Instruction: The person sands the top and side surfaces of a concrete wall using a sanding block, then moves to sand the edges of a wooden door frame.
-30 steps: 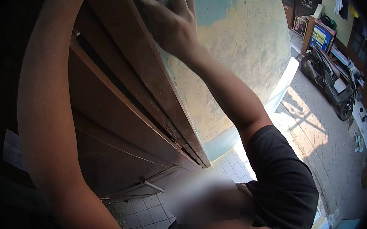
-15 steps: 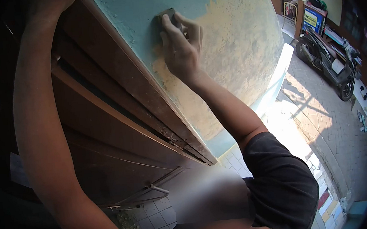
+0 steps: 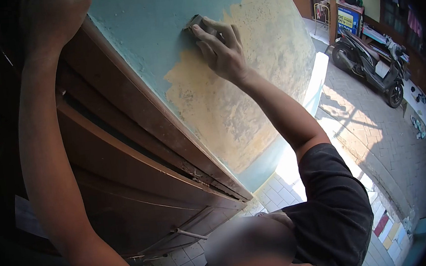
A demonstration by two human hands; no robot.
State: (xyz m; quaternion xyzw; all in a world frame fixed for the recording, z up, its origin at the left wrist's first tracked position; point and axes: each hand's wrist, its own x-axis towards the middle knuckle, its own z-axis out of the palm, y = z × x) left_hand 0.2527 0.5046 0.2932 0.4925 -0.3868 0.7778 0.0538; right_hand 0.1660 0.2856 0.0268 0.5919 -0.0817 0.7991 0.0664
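Blue and tan wall [image 3: 261, 42] fills the middle. The right hand [image 3: 225, 51] pinches a block [image 3: 195, 21] on it. Near left, I can't tell the left hand's [image 3: 59, 22] grip.

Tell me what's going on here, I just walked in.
A person's right hand is holding a small dark block against a blue-green wall, near the edge of a large tan patch. The left hand is raised by the brown wooden frame; its grip is unclear. A motorbike stands outside.
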